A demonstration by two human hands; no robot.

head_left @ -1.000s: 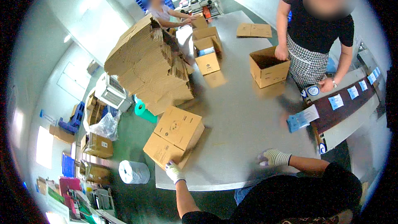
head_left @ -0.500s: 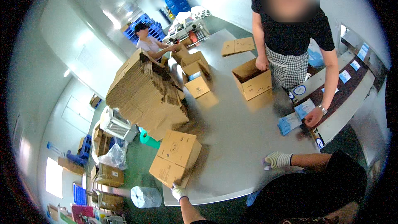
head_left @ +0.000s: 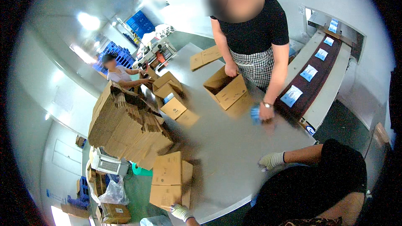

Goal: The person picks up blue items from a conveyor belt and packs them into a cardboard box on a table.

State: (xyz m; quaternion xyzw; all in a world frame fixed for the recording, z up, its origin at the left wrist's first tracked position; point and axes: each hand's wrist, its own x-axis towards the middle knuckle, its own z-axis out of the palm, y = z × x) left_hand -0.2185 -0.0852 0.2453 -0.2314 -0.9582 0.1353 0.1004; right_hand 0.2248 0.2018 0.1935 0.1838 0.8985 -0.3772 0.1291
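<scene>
hands at a packing table, seen from above. the left hand [head_left: 181, 212], in a striped glove, touches the near edge of a brown carton [head_left: 166, 171], which lies at the near left corner of the grey table [head_left: 226, 171]; whether its fingers close on the cardboard cannot be told, their tips being partly hidden. the right hand [head_left: 272, 160], gloved alike, is loosely unfurled near the table's near side, with nothing visible in it.

the chief hazard is judged to lie at the corner: the carton sits close to the table's edge, and a careless push from the left hand, its only visible contact among the two hands, could tip or slide it toward the floor. a smooth knitted glove, if it slips on the cardboard, would add to this. just beyond stands a tall, uneven stack of flat cartons [head_left: 125, 129]; a knock from the carton could unsettle its ragged sheets.

across the table, a co-worker's hand [head_left: 266, 111] holds blurred blue packets [head_left: 255, 114] near the open carton [head_left: 226, 96]. should the right hand reach forward at the wrong instant, the two might collide, and packets could spill across the tabletop.
</scene>
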